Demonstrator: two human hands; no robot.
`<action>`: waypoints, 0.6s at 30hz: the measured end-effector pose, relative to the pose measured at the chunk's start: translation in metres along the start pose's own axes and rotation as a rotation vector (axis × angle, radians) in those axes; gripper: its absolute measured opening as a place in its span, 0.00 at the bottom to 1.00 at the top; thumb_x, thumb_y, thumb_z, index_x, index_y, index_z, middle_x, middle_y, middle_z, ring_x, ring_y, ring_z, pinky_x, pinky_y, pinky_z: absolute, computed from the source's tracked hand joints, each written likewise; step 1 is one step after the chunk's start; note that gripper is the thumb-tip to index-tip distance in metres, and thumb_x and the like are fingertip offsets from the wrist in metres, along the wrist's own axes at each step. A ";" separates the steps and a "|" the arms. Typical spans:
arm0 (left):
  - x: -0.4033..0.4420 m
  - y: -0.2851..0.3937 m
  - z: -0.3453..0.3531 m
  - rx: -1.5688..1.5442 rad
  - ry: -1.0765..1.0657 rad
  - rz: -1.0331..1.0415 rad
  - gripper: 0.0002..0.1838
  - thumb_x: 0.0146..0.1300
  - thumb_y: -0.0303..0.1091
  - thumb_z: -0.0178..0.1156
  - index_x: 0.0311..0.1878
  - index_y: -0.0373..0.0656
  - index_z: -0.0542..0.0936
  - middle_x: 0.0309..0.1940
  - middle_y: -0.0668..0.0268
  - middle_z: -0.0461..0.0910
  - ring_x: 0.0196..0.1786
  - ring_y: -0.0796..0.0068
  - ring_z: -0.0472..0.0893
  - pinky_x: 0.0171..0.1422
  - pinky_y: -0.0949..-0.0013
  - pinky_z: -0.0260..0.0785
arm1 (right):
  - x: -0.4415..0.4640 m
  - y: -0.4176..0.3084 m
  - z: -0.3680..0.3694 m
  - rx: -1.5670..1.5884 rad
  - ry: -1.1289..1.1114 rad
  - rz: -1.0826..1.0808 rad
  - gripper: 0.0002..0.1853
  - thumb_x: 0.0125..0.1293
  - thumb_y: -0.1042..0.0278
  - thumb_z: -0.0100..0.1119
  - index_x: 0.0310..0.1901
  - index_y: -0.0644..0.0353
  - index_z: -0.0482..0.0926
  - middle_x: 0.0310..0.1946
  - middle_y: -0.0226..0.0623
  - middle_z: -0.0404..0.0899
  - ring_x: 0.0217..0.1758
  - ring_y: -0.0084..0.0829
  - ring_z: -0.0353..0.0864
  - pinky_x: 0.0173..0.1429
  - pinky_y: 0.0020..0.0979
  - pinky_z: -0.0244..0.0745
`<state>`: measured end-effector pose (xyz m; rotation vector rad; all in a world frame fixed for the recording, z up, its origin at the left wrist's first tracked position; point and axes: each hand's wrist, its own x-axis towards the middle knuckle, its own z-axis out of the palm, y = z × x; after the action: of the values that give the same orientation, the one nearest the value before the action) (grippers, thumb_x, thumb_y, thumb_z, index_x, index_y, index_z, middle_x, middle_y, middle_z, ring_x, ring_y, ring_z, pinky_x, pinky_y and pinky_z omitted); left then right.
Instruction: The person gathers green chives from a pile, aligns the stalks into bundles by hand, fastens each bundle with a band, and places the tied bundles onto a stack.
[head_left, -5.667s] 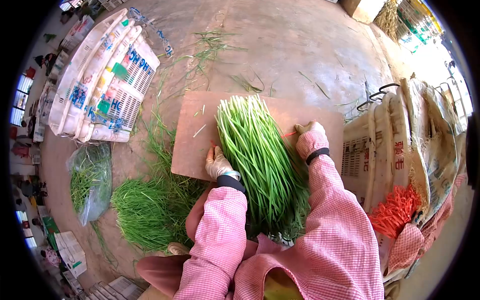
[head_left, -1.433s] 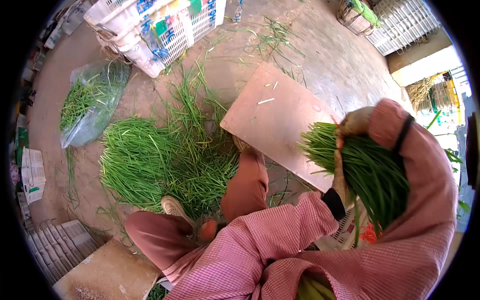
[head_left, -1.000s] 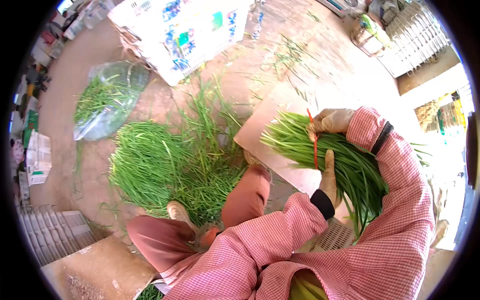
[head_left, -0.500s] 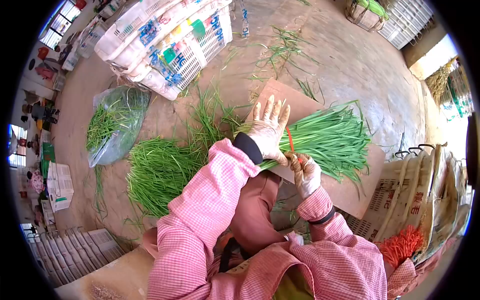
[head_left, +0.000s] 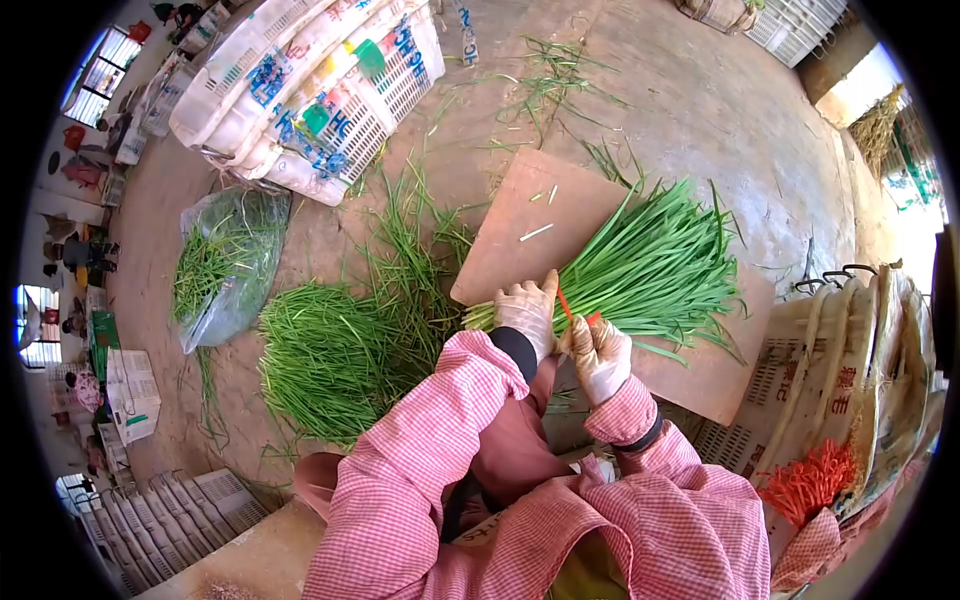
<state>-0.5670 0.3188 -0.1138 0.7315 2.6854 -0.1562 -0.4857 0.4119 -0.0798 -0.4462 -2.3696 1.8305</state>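
Note:
A bundle of garlic chives (head_left: 655, 270) lies across a brown board (head_left: 535, 195), leafy ends to the right. My gloved left hand (head_left: 527, 312) is closed over the pale stems, its forefinger by the red tie (head_left: 563, 303) that runs round the bundle. At the bundle's near side, my gloved right hand (head_left: 600, 360) pinches the tie's end, a bit of red showing above its fingers. The underside of the bundle is hidden. Left of the board lies a pile of loose green chives (head_left: 325, 360) on the floor.
Stacked white plastic crates (head_left: 330, 110) stand ahead on the left, near a clear plastic bag of greens (head_left: 235, 260). Red ties (head_left: 810, 488) hang in a bunch beside the crates (head_left: 820, 390) at my right. Leaf scraps (head_left: 560, 75) litter the concrete floor.
My left hand has gone from spread flat on the bundle to closed around the stems, nearer me. My right hand still pinches the red tie, slightly lower. More of the board shows.

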 end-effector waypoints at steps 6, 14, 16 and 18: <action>0.007 0.001 -0.016 -0.011 -0.221 -0.045 0.40 0.37 0.62 0.62 0.51 0.45 0.70 0.47 0.64 0.70 0.53 0.66 0.69 0.55 0.58 0.58 | 0.176 0.022 0.056 0.260 0.156 0.311 0.17 0.63 0.59 0.49 0.24 0.64 0.75 0.15 0.28 0.70 0.16 0.20 0.62 0.22 0.22 0.57; 0.024 -0.030 -0.029 -0.467 -0.305 0.084 0.51 0.32 0.54 0.69 0.60 0.39 0.62 0.47 0.51 0.73 0.51 0.58 0.73 0.58 0.63 0.61 | 0.074 -0.024 -0.085 0.256 0.140 -0.108 0.25 0.64 0.59 0.51 0.57 0.66 0.62 0.40 0.39 0.76 0.35 0.22 0.74 0.40 0.22 0.70; 0.048 -0.043 -0.020 -0.825 -0.450 0.129 0.46 0.33 0.39 0.73 0.58 0.34 0.63 0.45 0.53 0.76 0.47 0.64 0.76 0.52 0.66 0.68 | 0.015 0.026 -0.096 0.328 0.243 0.098 0.26 0.63 0.59 0.52 0.57 0.66 0.62 0.39 0.38 0.76 0.37 0.22 0.74 0.41 0.22 0.70; 0.056 -0.042 -0.001 -1.293 -0.607 0.007 0.36 0.40 0.29 0.70 0.55 0.35 0.66 0.42 0.56 0.77 0.43 0.69 0.78 0.48 0.66 0.71 | -0.032 0.052 -0.067 0.278 0.114 0.295 0.25 0.63 0.59 0.51 0.57 0.66 0.62 0.41 0.40 0.76 0.40 0.27 0.76 0.44 0.25 0.69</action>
<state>-0.6338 0.3094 -0.1330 0.1863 1.6555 1.0633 -0.4286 0.4761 -0.1092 -0.8759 -2.0207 2.1494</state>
